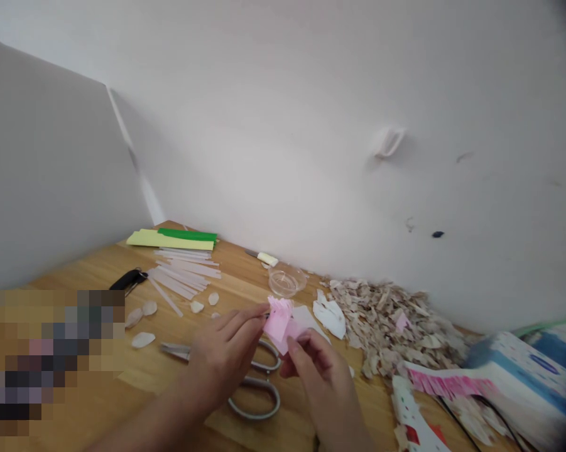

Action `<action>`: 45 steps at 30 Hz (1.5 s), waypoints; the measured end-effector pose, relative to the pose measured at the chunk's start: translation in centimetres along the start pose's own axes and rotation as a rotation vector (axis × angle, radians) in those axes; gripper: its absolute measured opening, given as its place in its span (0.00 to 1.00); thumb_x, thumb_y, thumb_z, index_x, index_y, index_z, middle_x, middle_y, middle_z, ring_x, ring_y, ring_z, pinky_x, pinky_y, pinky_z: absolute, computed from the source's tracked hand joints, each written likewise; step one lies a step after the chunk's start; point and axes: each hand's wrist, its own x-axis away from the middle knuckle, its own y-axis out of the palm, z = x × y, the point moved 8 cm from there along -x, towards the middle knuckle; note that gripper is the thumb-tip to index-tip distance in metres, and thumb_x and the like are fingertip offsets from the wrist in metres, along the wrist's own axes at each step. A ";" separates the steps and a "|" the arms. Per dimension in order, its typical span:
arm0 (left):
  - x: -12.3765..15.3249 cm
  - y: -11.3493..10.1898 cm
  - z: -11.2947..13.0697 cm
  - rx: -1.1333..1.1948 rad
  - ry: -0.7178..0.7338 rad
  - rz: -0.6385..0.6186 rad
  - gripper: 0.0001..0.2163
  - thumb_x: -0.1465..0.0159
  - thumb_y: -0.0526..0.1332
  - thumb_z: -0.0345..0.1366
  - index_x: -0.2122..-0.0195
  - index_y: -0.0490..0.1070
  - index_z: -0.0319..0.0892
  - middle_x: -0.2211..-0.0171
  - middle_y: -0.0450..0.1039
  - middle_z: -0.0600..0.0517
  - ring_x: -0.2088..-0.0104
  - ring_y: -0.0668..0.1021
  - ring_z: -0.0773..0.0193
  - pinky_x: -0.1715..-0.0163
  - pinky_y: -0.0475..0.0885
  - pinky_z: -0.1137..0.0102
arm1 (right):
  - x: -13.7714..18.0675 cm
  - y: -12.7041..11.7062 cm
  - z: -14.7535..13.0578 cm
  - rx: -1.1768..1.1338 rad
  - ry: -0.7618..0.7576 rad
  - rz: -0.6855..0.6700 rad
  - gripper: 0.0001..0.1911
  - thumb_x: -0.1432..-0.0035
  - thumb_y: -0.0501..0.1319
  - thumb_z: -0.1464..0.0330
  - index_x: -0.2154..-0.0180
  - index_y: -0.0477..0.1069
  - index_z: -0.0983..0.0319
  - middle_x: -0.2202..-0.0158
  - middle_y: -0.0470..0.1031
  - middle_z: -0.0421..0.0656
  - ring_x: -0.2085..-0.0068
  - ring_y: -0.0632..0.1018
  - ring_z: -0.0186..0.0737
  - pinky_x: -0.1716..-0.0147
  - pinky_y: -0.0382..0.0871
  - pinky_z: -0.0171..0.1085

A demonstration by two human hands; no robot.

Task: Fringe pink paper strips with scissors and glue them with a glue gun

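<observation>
Between my hands is a piece of pink paper (277,328) with a fringed top edge, partly rolled or folded. My left hand (228,345) is closed at its left side, fingers together; its thumb is mostly hidden. My right hand (320,373) pinches the lower right part of the paper between thumb and fingers. Beneath my left hand lies a pair of grey-handled scissors (254,415), blades pointing left. A pale paper piece (308,319) lies just behind the pink paper.
Thin white strips (183,273), green paper (188,235) and pale petal-like pieces (144,339) lie left. A clear round container (285,282) stands near the wall. At right are a heap of beige scraps (396,320), a pink fringed strip (452,383) and a tissue pack (522,370).
</observation>
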 end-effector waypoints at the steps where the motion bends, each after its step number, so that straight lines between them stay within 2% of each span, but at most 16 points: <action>1: 0.0 0.3 -0.4 0.035 -0.045 -0.009 0.10 0.41 0.57 0.28 0.65 0.75 0.48 0.52 0.75 0.49 0.53 0.75 0.58 0.52 0.64 0.67 | -0.2 -0.1 0.1 0.027 -0.008 -0.003 0.15 0.46 0.55 0.56 0.74 0.64 0.61 0.79 0.65 0.38 0.75 0.69 0.37 0.75 0.64 0.34; 3: 0.0 1.1 -1.3 0.117 -0.150 -0.035 0.09 0.42 0.57 0.28 0.64 0.74 0.46 0.52 0.74 0.47 0.53 0.74 0.56 0.51 0.63 0.64 | -0.4 -0.6 0.3 0.089 -0.036 0.007 0.15 0.45 0.54 0.56 0.74 0.64 0.61 0.79 0.65 0.38 0.76 0.69 0.37 0.76 0.64 0.33; 5: 0.1 2.3 -2.2 0.230 -0.276 -0.096 0.13 0.44 0.56 0.27 0.59 0.71 0.43 0.54 0.74 0.44 0.58 0.76 0.56 0.56 0.68 0.62 | -0.4 -1.3 0.2 0.201 -0.098 0.046 0.14 0.43 0.53 0.58 0.73 0.64 0.60 0.77 0.67 0.39 0.75 0.71 0.37 0.77 0.64 0.33; 7: 0.4 3.9 -2.6 0.384 -0.395 -0.205 0.18 0.47 0.55 0.25 0.54 0.67 0.41 0.57 0.75 0.43 0.66 0.78 0.58 0.66 0.73 0.64 | -0.1 -1.9 -0.6 0.412 -0.247 0.089 0.11 0.42 0.52 0.61 0.71 0.64 0.61 0.75 0.68 0.40 0.74 0.72 0.38 0.76 0.63 0.34; 9: 0.8 5.3 -2.5 0.545 -0.480 -0.313 0.20 0.49 0.55 0.24 0.54 0.66 0.40 0.58 0.75 0.44 0.68 0.79 0.60 0.70 0.74 0.68 | 0.5 -1.9 -1.5 0.690 -0.426 0.122 0.09 0.42 0.51 0.66 0.72 0.64 0.61 0.74 0.68 0.41 0.72 0.71 0.40 0.74 0.61 0.36; 11: 1.0 6.1 -2.1 0.665 -0.533 -0.372 0.18 0.48 0.58 0.27 0.55 0.67 0.40 0.59 0.75 0.46 0.66 0.79 0.60 0.68 0.73 0.69 | 1.1 -1.4 -1.9 0.908 -0.545 0.116 0.07 0.43 0.51 0.70 0.73 0.63 0.60 0.75 0.68 0.41 0.72 0.71 0.42 0.74 0.58 0.37; 14: 1.4 6.7 -1.7 0.758 -0.595 -0.408 0.14 0.47 0.62 0.34 0.59 0.70 0.41 0.63 0.76 0.49 0.62 0.77 0.59 0.63 0.71 0.69 | 1.4 -0.7 -1.8 1.045 -0.603 0.056 0.05 0.47 0.53 0.74 0.73 0.63 0.60 0.75 0.68 0.41 0.72 0.71 0.43 0.75 0.55 0.37; 19: 2.2 7.3 -0.9 0.833 -0.711 -0.500 0.13 0.46 0.62 0.42 0.62 0.74 0.41 0.66 0.77 0.50 0.61 0.77 0.57 0.65 0.71 0.67 | 1.2 -0.8 -1.5 0.920 -0.541 -0.033 0.05 0.47 0.52 0.74 0.72 0.65 0.61 0.74 0.70 0.41 0.72 0.72 0.42 0.75 0.59 0.36; 23: 2.5 7.4 -1.5 0.844 -0.796 -0.481 0.13 0.48 0.63 0.44 0.67 0.75 0.40 0.73 0.76 0.51 0.71 0.78 0.61 0.71 0.71 0.70 | 0.9 -1.8 -0.6 0.718 -0.352 -0.095 0.08 0.43 0.52 0.68 0.73 0.65 0.60 0.76 0.69 0.38 0.73 0.71 0.37 0.75 0.61 0.34; 27: 2.7 7.8 -2.6 0.839 -0.854 -0.450 0.15 0.49 0.63 0.47 0.73 0.73 0.38 0.76 0.75 0.51 0.79 0.76 0.66 0.75 0.71 0.71 | 0.6 -3.0 0.1 0.659 -0.210 -0.086 0.11 0.43 0.52 0.64 0.75 0.63 0.59 0.78 0.68 0.37 0.77 0.70 0.35 0.80 0.59 0.32; 32: 2.8 8.0 -3.6 0.757 -0.859 -0.393 0.18 0.50 0.61 0.51 0.78 0.71 0.37 0.80 0.74 0.51 0.79 0.76 0.64 0.75 0.72 0.69 | 0.4 -4.3 0.8 0.739 -0.156 0.010 0.10 0.44 0.53 0.61 0.73 0.62 0.59 0.77 0.68 0.37 0.77 0.71 0.36 0.78 0.63 0.33; 34: 2.7 7.6 -3.8 0.675 -0.826 -0.353 0.18 0.49 0.61 0.50 0.78 0.72 0.38 0.82 0.73 0.51 0.79 0.76 0.63 0.77 0.71 0.70 | 0.7 -4.9 -0.2 0.821 -0.275 0.125 0.09 0.46 0.56 0.62 0.66 0.62 0.59 0.71 0.70 0.40 0.74 0.72 0.38 0.76 0.67 0.36; 36: 2.5 6.9 -3.7 0.584 -0.757 -0.304 0.16 0.48 0.61 0.48 0.78 0.72 0.39 0.81 0.74 0.52 0.78 0.76 0.62 0.78 0.69 0.72 | 1.5 -4.1 -2.1 0.902 -0.516 0.146 0.14 0.47 0.57 0.65 0.58 0.60 0.60 0.62 0.69 0.45 0.65 0.74 0.44 0.67 0.70 0.42; 39: 2.0 5.7 -2.9 0.480 -0.632 -0.251 0.12 0.47 0.61 0.44 0.79 0.74 0.41 0.78 0.77 0.51 0.73 0.76 0.60 0.74 0.68 0.73 | 2.8 -1.6 -3.8 0.922 -0.799 -0.070 0.14 0.44 0.55 0.73 0.54 0.61 0.61 0.56 0.67 0.48 0.54 0.68 0.46 0.57 0.67 0.45; 42: 1.7 5.0 -2.2 0.409 -0.542 -0.238 0.10 0.46 0.61 0.41 0.78 0.75 0.43 0.76 0.78 0.51 0.71 0.76 0.58 0.73 0.68 0.73 | 2.9 -0.4 -4.1 0.892 -0.822 -0.203 0.11 0.44 0.54 0.77 0.58 0.65 0.63 0.60 0.70 0.46 0.56 0.68 0.45 0.56 0.67 0.45; 45: 1.4 5.0 -1.9 0.353 -0.486 -0.249 0.11 0.45 0.59 0.40 0.77 0.76 0.42 0.77 0.77 0.51 0.73 0.76 0.59 0.75 0.67 0.73 | 2.7 -0.2 -3.8 0.868 -0.787 -0.228 0.11 0.44 0.53 0.79 0.60 0.67 0.63 0.62 0.71 0.45 0.59 0.68 0.44 0.60 0.68 0.44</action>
